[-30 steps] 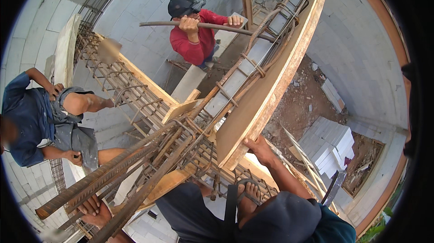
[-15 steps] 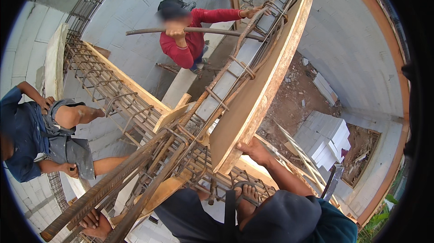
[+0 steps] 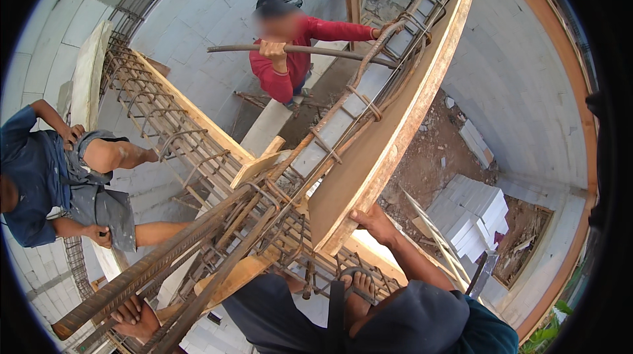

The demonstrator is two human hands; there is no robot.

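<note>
At lower right my right hand (image 3: 374,222) is closed on the lower end of a long plywood board (image 3: 389,163), which stands on edge and slants away to the upper right. My left hand (image 3: 136,320), at lower left, has its fingers curled among thick ribbed rebars (image 3: 155,265); the bars partly cover it. Those bars run into a junction of tied rebar cages (image 3: 264,215). Beside the board, another rebar cage (image 3: 339,113) slants up and away. Between my dark-trousered knees, my sandalled foot (image 3: 361,283) rests by the bars.
A co-worker in red (image 3: 280,57) stands below, holding a bent bar (image 3: 316,53) and reaching to the cage. Another person in blue (image 3: 39,163) sits at left, hands on their legs. White blocks (image 3: 468,212) are stacked on the ground below, near the pale block wall (image 3: 521,90).
The view has shifted a little, so the co-worker in red and the far cage appear farther right. Both my hands keep their places on the board and among the rebars.
</note>
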